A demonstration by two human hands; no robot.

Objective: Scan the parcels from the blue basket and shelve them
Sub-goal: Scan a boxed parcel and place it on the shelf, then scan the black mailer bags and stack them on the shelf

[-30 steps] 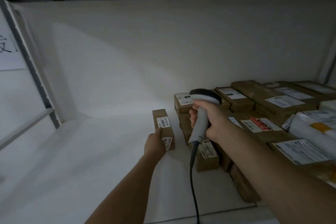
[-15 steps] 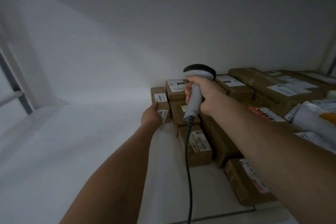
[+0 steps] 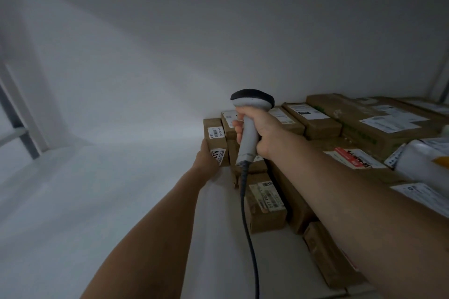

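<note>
The small parcel [image 3: 215, 137] lies on the shelf [image 3: 109, 201] against the parcel stack's [image 3: 323, 120] left edge, the left hand [image 3: 206, 161] at its near end, likely squaring it in, how curled I cannot tell, while the right hand [image 3: 261, 133] fully clasps the scanner [image 3: 251, 109] above the stack, ready.

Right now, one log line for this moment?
left hand: on near end of small parcel, beside shelved parcels | right hand: grips scanner | blue basket: not in view

The scanner [image 3: 250, 109]'s cable [image 3: 248, 233] runs off the near edge. The right forearm [image 3: 340, 196] hides parts of several boxes [image 3: 267, 204]. The left hand [image 3: 206, 160]'s fingertips are hidden against the small box [image 3: 215, 133]. The labels [image 3: 393, 121] are too blurred to read.
</note>
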